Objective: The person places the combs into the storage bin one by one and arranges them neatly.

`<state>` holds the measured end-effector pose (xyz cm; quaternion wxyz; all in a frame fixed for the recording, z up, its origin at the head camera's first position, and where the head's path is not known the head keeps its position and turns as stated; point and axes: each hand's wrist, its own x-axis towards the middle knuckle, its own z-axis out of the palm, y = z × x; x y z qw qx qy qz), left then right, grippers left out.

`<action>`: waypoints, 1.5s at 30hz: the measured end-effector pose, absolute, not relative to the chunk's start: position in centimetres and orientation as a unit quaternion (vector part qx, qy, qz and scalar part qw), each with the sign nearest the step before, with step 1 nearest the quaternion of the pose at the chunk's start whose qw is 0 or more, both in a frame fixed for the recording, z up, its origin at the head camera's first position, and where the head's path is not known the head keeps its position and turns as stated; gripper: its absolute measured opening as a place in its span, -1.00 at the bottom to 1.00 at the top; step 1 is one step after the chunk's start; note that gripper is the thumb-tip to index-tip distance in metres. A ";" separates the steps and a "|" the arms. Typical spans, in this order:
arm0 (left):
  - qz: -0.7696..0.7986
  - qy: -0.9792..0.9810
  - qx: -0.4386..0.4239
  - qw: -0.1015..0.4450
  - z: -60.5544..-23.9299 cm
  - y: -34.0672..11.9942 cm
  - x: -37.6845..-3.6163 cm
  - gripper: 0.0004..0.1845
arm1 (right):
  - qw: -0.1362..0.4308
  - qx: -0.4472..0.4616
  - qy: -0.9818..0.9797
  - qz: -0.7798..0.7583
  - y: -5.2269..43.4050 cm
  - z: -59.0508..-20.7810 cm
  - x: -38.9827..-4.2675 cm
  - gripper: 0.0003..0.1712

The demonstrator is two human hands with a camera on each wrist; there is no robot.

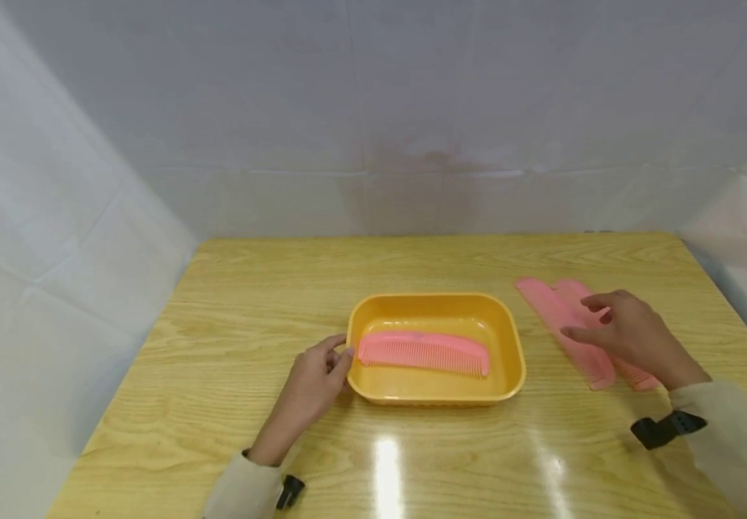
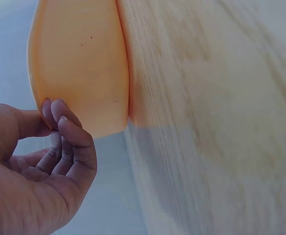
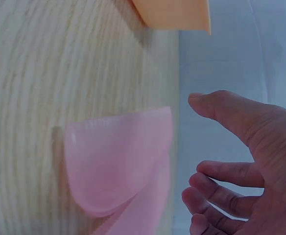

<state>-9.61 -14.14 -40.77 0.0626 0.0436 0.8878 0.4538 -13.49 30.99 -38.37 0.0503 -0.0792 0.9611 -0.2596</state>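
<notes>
Currently, we see the left hand [image 1: 314, 380] at the left end of the yellow tray [image 1: 506, 328], thumb and fingertips [image 2: 55, 111] pinching its rim. The tray sits near the middle of the wooden table [image 1: 231, 303], long axis running left to right. Inside it we find one pink comb [image 1: 422, 352], lying flat along the same axis, teeth pointing toward the near edge.

We see the right hand [image 1: 629, 335] with fingers relaxed and spread, hovering just above two more pink combs [image 1: 551, 306]; we cannot tell whether it touches them. These lie side by side, right of the tray and apart from it. Their long axes run diagonally, from far-left to near-right.
</notes>
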 end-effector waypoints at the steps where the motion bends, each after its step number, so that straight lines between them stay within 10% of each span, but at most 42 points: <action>1: 0.454 0.888 0.043 0.063 -40.8 -14.1 -9.6 -0.57 | 0.053 -0.076 0.961 -0.260 31.1 -38.5 -13.4 -0.12; 26: 0.448 0.891 0.044 0.059 -40.8 -14.2 -9.7 -0.57 | 0.084 -0.019 0.961 -0.264 31.2 -41.1 -12.8 0.11; 45: 0.455 0.887 0.041 0.064 -40.8 -14.2 -9.6 -0.56 | 0.048 -0.018 0.968 -0.247 30.2 -41.6 -12.8 -0.23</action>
